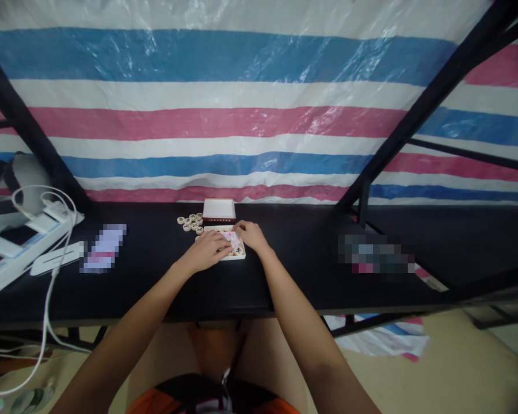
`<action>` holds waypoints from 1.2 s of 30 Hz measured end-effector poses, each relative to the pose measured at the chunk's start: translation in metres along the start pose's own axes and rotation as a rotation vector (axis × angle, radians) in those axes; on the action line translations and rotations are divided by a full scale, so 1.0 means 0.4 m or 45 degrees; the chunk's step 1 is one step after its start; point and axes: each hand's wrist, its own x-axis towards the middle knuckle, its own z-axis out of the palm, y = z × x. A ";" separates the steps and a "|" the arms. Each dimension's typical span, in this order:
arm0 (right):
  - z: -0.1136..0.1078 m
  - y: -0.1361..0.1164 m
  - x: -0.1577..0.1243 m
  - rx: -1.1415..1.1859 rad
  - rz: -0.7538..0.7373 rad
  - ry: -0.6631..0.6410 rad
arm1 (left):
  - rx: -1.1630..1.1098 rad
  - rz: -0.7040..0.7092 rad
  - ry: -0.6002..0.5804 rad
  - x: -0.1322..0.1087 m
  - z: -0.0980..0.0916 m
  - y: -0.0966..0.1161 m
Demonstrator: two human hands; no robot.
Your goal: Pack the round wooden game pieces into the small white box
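Note:
A shallow white box (pixel 224 259) with round xiangqi pieces (pixel 239 251) inside stands in the middle of the black table. My left hand (pixel 206 250) lies over its left part, fingers stretched out and tips at the pieces. At the far right corner of the box, my right hand (pixel 251 235) has its fingers bent down and together; what they grip, if anything, is hidden. A pinkish printed patch (pixel 230 236) shows between the hands. Several loose xiangqi pieces (pixel 193 221) lie behind my left hand. The box lid (pixel 218 209), white inside with a dark red edge, rests just beyond the box.
At the left are a power strip (pixel 34 241) with white cables, a white flat object (pixel 57 259) and a blurred purple item (pixel 105 248). A blurred dark item (pixel 375 253) lies right. Black metal posts (pixel 384 155) and a striped plastic sheet (pixel 224 123) stand behind the table.

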 end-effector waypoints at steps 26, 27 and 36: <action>-0.008 -0.017 -0.014 -0.021 0.011 0.008 | 0.005 -0.050 -0.022 -0.009 -0.001 -0.016; -0.007 -0.017 -0.015 -0.015 0.013 0.005 | 0.005 -0.055 -0.023 -0.009 0.000 -0.016; -0.073 -0.110 -0.068 0.262 -0.076 0.476 | -0.028 -0.165 0.155 -0.011 -0.018 -0.054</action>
